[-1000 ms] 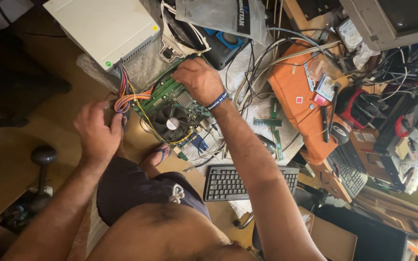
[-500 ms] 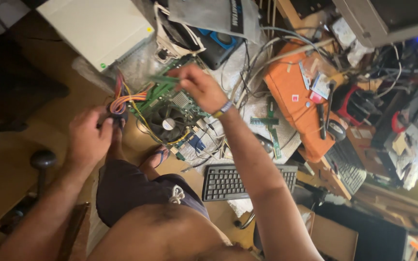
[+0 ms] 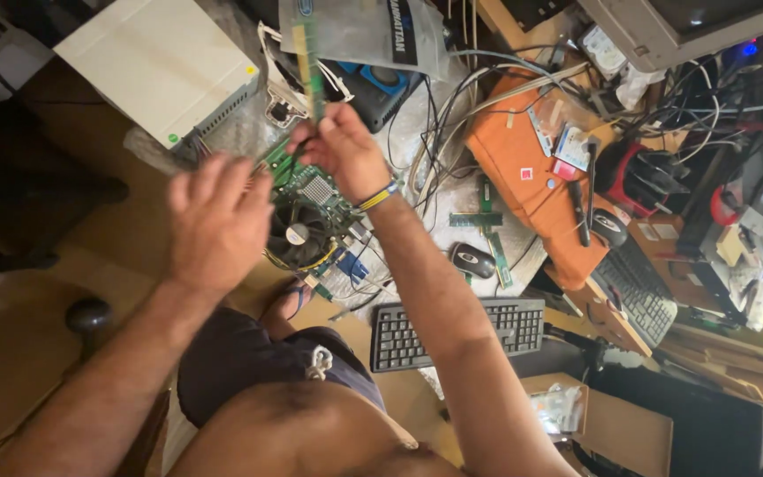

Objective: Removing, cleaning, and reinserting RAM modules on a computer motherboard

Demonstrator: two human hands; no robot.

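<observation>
Dark shorts [image 3: 240,371], yellow-blue wristband [image 3: 378,196]

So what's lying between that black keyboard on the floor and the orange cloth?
In the head view, a black computer mouse and a few loose green memory sticks lie between the black keyboard and the orange cloth.

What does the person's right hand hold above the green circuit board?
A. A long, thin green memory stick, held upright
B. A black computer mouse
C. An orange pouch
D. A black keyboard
A: the right hand pinches a narrow green memory stick that stands upright above the motherboard, while the mouse and keyboard lie untouched.
</observation>
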